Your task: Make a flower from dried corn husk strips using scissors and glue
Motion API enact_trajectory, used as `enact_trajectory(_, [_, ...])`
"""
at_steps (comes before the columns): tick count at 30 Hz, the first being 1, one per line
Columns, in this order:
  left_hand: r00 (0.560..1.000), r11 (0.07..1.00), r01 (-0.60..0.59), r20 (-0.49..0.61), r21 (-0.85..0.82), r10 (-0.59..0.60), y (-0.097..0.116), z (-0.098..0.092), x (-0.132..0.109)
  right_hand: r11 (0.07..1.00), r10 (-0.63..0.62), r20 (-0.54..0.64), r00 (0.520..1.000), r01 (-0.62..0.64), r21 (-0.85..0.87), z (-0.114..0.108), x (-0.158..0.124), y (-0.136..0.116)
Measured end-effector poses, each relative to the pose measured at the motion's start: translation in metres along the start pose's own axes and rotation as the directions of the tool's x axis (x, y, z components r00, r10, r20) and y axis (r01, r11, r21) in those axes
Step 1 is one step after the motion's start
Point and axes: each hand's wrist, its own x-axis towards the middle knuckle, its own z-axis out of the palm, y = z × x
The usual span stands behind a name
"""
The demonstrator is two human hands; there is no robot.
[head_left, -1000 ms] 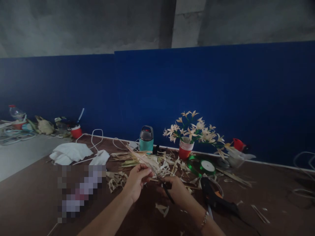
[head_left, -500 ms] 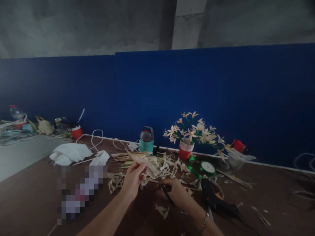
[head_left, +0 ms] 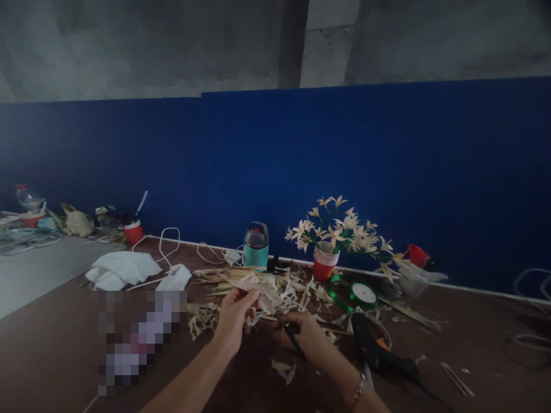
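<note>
My left hand [head_left: 235, 318] pinches a pale strip of dried corn husk [head_left: 249, 285] between thumb and fingers. Close to its right, my right hand [head_left: 303, 335] is closed around dark-handled scissors [head_left: 293, 339]. The blades point up and left toward the husk and are partly lost against the scraps. Under and behind both hands lies a heap of husk scraps [head_left: 297, 287]. One cut piece of husk [head_left: 284, 370] rests on the brown table in front of my right hand.
Husk flowers [head_left: 340, 229] stand in stacked red cups [head_left: 325, 264]. To the right are a green ribbon spool [head_left: 364, 293] and a black glue gun [head_left: 383, 350]. A teal-and-grey container [head_left: 256, 246] stands by the blue partition [head_left: 258, 160]; white cloth-like material [head_left: 124, 269] lies left, near a pixelated patch.
The husk strip has tilted lower and turned in my left hand. The scissor blades, earlier along the strip, now show less. My right hand has barely moved.
</note>
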Motion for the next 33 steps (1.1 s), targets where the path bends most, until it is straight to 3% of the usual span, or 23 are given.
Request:
enact_trajectory(5, [1.000, 1.000, -0.013, -0.012, 0.010, 0.013, 0.000, 0.001, 0.000, 0.999, 0.022, 0.012, 1.000, -0.022, 0.033, -0.001, 0.003, 0.005])
enact_trajectory(11, [1.000, 0.999, 0.001, 0.005, 0.053, -0.001, 0.000, 0.000, 0.000, 0.998, -0.017, 0.003, 1.000, 0.018, -0.064, -0.002, 0.000, -0.003])
enact_trajectory(15, [0.999, 0.998, -0.041, 0.027, 0.040, 0.040, 0.000, -0.005, 0.004, 0.998, -0.009, 0.071, 0.997, 0.013, -0.060, -0.008, -0.002, -0.005])
enact_trajectory(20, [0.994, 0.994, -0.106, -0.036, -0.009, 0.106, 0.006, -0.012, 0.015, 0.992, -0.003, 0.233, 0.973, 0.032, -0.122, -0.023, -0.004, 0.001])
enact_trajectory(26, [0.993, 0.993, -0.116, -0.015, -0.010, 0.116, 0.009, -0.015, 0.020, 0.996, 0.027, 0.212, 0.977, -0.008, -0.090, -0.023, -0.005, 0.001])
enact_trajectory(33, [0.998, 0.998, 0.015, 0.068, -0.062, -0.010, 0.008, -0.015, 0.019, 0.993, 0.057, 0.199, 0.978, -0.036, -0.108, -0.019, -0.007, -0.005])
